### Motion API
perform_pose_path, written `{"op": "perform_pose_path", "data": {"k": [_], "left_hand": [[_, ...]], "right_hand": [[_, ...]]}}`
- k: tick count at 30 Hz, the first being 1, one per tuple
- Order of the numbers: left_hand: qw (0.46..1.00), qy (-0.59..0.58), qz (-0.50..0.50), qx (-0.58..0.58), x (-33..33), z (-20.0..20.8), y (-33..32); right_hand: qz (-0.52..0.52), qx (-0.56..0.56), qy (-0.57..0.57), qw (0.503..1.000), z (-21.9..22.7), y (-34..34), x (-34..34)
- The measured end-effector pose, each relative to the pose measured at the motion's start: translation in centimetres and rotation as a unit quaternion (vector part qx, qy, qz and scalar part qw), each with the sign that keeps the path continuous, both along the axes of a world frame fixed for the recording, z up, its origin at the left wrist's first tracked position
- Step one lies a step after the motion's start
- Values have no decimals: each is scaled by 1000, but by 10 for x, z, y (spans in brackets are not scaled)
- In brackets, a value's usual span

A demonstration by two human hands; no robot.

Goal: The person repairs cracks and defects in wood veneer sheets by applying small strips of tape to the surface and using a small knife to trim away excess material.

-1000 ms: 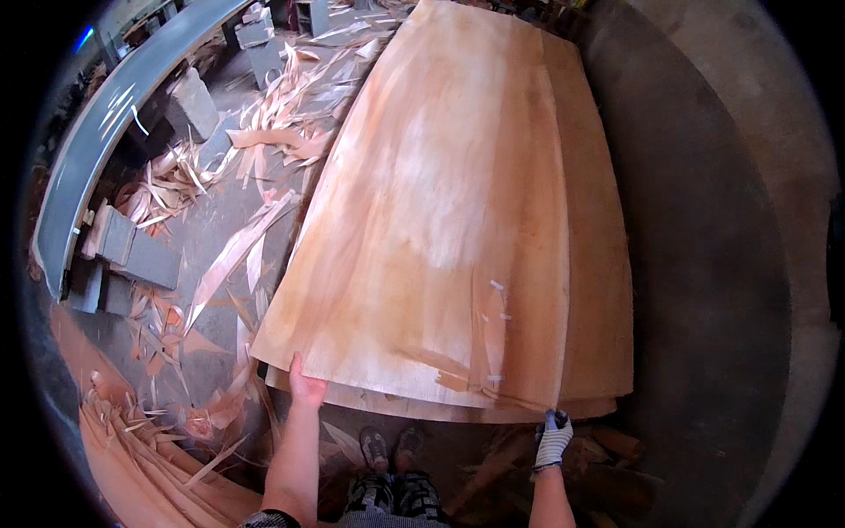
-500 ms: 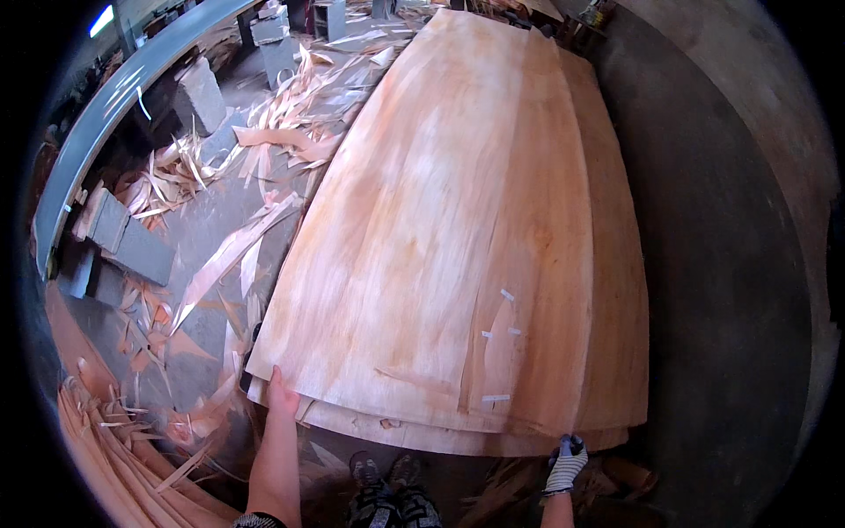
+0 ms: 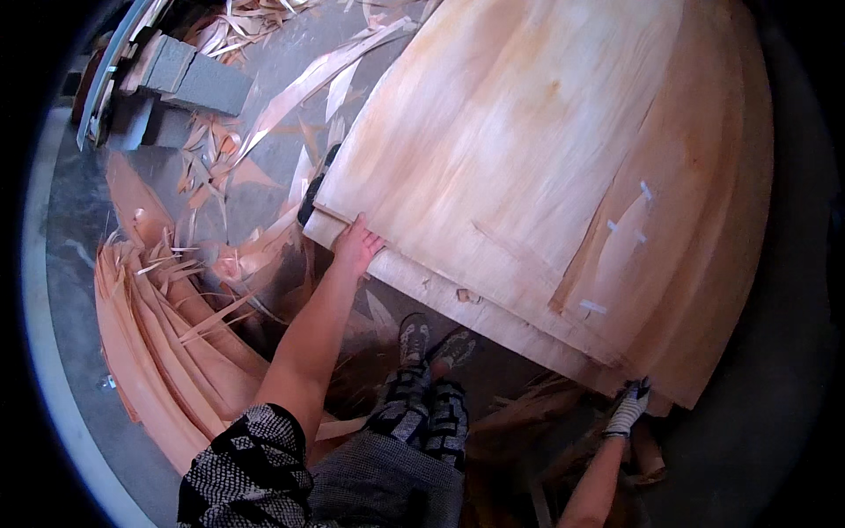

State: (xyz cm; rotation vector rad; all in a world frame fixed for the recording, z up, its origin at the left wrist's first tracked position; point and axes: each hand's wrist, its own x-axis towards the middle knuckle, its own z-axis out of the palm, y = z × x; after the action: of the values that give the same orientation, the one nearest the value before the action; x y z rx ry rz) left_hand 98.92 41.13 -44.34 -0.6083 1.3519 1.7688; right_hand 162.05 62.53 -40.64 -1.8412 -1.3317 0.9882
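A large sheet of pale, reddish-brown wood veneer (image 3: 528,132) lies on top of a stack. The edge of a lower sheet (image 3: 414,275) sticks out beneath it on my side. My bare left hand (image 3: 357,246) grips the top sheet's near edge close to its left corner. At the near right end of the same edge, my right hand (image 3: 628,410), in a striped glove with dark fingertips, is closed on the veneer; its fingertips are partly in shadow. White tape pieces (image 3: 593,306) surround a narrow patch on the sheet's right part.
Left of me lies a heap of long veneer strips (image 3: 167,326). Torn scraps (image 3: 308,79) litter the floor beside the stack. Grey blocks (image 3: 198,77) stand at the far left near a metal rail (image 3: 110,70). More scraps lie in shadow below the near edge.
My view has swung down and to the left, bringing more of my body and the strip heap into sight. Both hands stay at the sheet's near edge.
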Motion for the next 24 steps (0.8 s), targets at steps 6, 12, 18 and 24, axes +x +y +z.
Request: {"op": "perform_pose_path", "data": {"k": [6, 12, 18, 24], "left_hand": [[994, 1, -2, -107, -4, 0, 9], [933, 146, -183, -273, -18, 12, -18], [934, 113, -182, -284, -24, 5, -16], [948, 74, -158, -268, -32, -2, -21]], "right_hand": [[-88, -153, 13, 984, -13, 5, 6], [-62, -165, -12, 984, -36, 9, 14], [-86, -136, -15, 987, -57, 5, 27], [-69, -164, -46, 983, -52, 3, 18]]}}
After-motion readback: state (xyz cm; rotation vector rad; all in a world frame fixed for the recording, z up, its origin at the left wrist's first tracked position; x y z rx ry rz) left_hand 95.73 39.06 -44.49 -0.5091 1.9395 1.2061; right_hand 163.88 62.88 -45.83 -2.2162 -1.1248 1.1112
